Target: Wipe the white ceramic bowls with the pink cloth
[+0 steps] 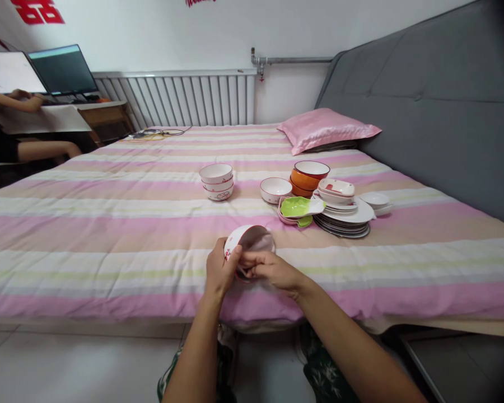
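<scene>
Near the bed's front edge, a white bowl (pixel 234 239) with a red rim and small red flowers is tilted on its side, its opening turned to the right. My left hand (pixel 222 267) grips the bowl's left side, thumb over the rim. Inside the opening are the curled fingers of my right hand (pixel 273 270), closed on what looks like a pale cloth (pixel 264 242); its folds are partly hidden by the hand and bowl. Farther back, matching white bowls (pixel 217 189) stand in a stack, and a single white bowl (pixel 276 190) sits right of them.
Orange bowls (pixel 306 180), a green leaf-shaped dish (pixel 296 206), stacked plates (pixel 361 212) and small white dishes (pixel 376 200) are grouped at right. A pink pillow (pixel 325 127) lies by the grey headboard (pixel 428 95). Cables (pixel 159 133) lie far left; another person (pixel 21 129) sits at a desk.
</scene>
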Available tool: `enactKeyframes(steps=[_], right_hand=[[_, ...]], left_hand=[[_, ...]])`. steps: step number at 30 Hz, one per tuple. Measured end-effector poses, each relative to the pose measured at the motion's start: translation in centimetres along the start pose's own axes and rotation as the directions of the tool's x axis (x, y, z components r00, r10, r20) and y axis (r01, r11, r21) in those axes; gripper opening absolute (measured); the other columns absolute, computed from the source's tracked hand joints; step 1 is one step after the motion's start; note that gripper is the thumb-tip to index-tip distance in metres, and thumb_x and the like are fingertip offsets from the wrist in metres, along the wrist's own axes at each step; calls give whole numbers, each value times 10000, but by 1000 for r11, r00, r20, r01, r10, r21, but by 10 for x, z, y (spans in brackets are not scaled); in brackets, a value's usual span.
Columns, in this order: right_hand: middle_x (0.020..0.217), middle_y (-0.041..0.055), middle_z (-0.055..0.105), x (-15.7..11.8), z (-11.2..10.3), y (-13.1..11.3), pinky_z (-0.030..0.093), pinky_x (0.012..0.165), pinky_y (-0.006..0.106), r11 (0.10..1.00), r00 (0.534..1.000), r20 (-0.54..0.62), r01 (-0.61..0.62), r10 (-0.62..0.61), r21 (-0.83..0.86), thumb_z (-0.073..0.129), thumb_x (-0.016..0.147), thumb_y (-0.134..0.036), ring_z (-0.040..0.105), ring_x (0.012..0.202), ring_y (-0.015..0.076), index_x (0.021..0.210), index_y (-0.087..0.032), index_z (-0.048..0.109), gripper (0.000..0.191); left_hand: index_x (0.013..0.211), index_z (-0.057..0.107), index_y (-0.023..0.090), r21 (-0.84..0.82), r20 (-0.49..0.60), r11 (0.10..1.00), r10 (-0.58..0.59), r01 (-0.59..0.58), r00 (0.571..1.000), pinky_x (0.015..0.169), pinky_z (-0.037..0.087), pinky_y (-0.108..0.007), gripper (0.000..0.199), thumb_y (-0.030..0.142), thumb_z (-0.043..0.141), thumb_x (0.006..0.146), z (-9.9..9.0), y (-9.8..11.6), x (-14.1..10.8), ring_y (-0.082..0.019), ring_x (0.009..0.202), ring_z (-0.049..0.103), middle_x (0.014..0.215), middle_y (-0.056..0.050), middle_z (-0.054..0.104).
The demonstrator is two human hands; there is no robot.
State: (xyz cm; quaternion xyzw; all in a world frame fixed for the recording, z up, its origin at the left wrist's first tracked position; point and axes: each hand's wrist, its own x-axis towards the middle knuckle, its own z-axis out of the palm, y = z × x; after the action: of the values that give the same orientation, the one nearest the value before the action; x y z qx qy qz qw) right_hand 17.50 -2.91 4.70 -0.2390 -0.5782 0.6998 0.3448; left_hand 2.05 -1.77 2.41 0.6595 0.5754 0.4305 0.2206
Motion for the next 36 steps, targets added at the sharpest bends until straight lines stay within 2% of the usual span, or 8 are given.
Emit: enactKeyframes(steps=[4,8,13,17,23,27,32,36], right_hand=[[1053,49,672,0,-3,-2,434,701,198,977,995,-83,-34,53,208,471,625,-53,570,789,101,1109,-187,640,530],[1242,84,599,2,-10,2,472,774,222,960,987,-160,20,26,281,458,651,-50,581,971,131,1204,-182,561,578],[1333,99,536,4,-14,3,474,933,337,990,964,-267,38,0,137,408,720,-57,563,1100,165,1265,-167,474,560],[1321,98,546,6,-15,1,466,970,371,995,944,-330,46,-14,91,377,708,-22,569,1114,165,1242,-168,467,561],[1301,97,553,6,-5,4,496,913,307,993,973,-229,56,-31,105,384,709,-41,554,1136,157,1290,-174,444,599],[1248,69,597,5,4,7,495,809,242,989,996,-94,9,5,146,437,642,-21,570,1089,155,1216,-200,551,612],[1059,36,683,4,2,14,473,804,268,982,999,33,30,-25,-186,374,644,20,608,958,151,1080,-184,647,554],[1042,35,705,0,-5,17,448,905,310,805,989,75,144,-124,-575,351,674,39,615,990,169,1026,-181,681,530]], left_hand=[[977,577,150,0,5,1000,4,-4,1000,651,429,-294,507,586,356,845,0,0,0,-214,751,606,832,-59,660],[982,578,152,-13,10,1000,7,-6,1000,660,426,-292,497,579,360,851,0,0,0,-209,756,600,844,-57,655],[959,576,154,-17,19,1000,-4,4,1000,643,411,-288,492,587,373,846,-1,1,0,-201,726,581,808,-48,637],[973,576,156,-29,19,1000,-8,8,1000,651,412,-287,500,593,372,840,-1,2,0,-205,738,583,823,-51,641],[952,581,157,-38,2,999,-5,5,1000,645,416,-287,480,576,375,842,-1,2,0,-204,727,590,802,-46,646],[951,580,154,-19,-9,1000,6,-6,1000,653,421,-293,485,575,366,843,-1,0,0,-210,742,595,813,-55,650],[983,583,148,-40,10,999,-10,10,1000,668,433,-309,508,589,373,845,-1,-2,-1,-225,767,607,835,-67,659],[1006,579,148,-55,23,998,-20,21,1000,696,441,-317,519,596,371,845,0,-2,-1,-230,798,610,863,-72,658]])
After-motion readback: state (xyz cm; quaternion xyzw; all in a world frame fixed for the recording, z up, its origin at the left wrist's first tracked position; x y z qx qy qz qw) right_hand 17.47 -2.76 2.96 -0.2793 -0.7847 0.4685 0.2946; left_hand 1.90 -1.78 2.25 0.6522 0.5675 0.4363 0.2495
